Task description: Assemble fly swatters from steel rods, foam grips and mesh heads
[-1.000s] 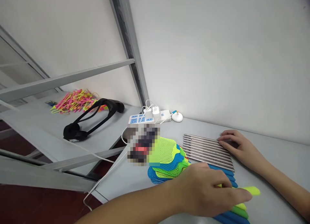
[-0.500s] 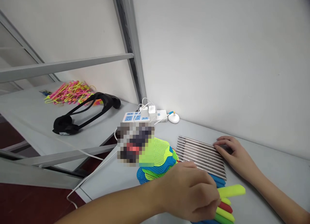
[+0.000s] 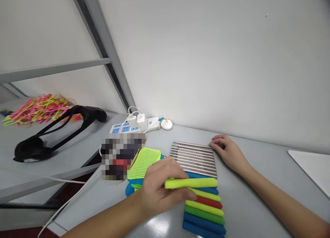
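Observation:
My left hand (image 3: 165, 190) pinches a yellow-green stick-like handle (image 3: 193, 183) between thumb and fingers, holding it level above a row of similar handles. That row has blue, yellow, red and green handles (image 3: 205, 214) side by side on the table; my hand hides some of their left ends. Beyond them lies a row of thin silver metal rods (image 3: 194, 157). My right hand (image 3: 229, 152) rests on the table at the rods' far right end, thumb and fingers apart, fingertips by the upper corner. Left of the rods, yellow-green and blue perforated plastic paddles (image 3: 145, 162) are stacked, partly behind my left hand.
A power strip (image 3: 125, 128) with chargers and cables stands near the wall, beside a round white device (image 3: 166, 124). A pixelated patch covers something left of the paddles. On the left shelf lie a black headset (image 3: 59, 128) and pink-yellow strands (image 3: 41, 111). A white board (image 3: 311, 166) lies right.
The view has swung right, so things sit further left. My left hand has turned and lifted the yellow-green handle, uncovering more of the row. My right hand stays by the rods.

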`<state>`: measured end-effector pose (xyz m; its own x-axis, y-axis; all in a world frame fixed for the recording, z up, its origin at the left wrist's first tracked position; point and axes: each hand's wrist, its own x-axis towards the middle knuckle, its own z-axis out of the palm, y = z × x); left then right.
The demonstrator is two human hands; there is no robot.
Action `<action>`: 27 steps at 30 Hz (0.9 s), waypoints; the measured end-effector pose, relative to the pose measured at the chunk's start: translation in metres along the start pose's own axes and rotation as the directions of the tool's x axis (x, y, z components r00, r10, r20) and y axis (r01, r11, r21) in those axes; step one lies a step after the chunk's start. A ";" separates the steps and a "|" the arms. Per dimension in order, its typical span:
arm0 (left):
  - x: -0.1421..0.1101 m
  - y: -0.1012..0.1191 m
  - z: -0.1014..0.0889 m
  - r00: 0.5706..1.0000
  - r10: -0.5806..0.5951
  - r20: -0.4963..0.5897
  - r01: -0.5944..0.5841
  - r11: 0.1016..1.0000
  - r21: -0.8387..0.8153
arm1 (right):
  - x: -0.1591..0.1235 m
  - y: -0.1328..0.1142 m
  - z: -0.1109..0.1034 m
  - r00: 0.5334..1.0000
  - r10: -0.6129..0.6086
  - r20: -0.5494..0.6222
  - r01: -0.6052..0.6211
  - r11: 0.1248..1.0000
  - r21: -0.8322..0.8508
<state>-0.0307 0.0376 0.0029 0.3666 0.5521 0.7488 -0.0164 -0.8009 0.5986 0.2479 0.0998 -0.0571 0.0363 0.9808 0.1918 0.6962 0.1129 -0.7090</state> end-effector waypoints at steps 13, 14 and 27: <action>-0.001 -0.001 0.009 0.831 -0.549 -0.094 0.503 0.812 -0.296 | -0.002 -0.005 0.002 1.000 -0.029 0.011 0.029 0.999 0.018; -0.001 -0.001 0.009 0.824 -0.561 -0.084 0.517 0.803 -0.297 | -0.001 -0.005 0.002 1.000 -0.024 0.006 0.024 0.999 0.023; -0.017 -0.002 0.017 0.809 -0.587 0.010 0.569 0.781 -0.257 | -0.002 -0.006 0.001 1.000 0.002 0.024 -0.003 1.000 0.014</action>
<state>-0.0213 0.0264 -0.0158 0.3155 0.9149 0.2518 -0.0436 -0.2511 0.9670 0.2425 0.0971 -0.0541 0.0209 0.9845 0.1739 0.6861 0.1124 -0.7188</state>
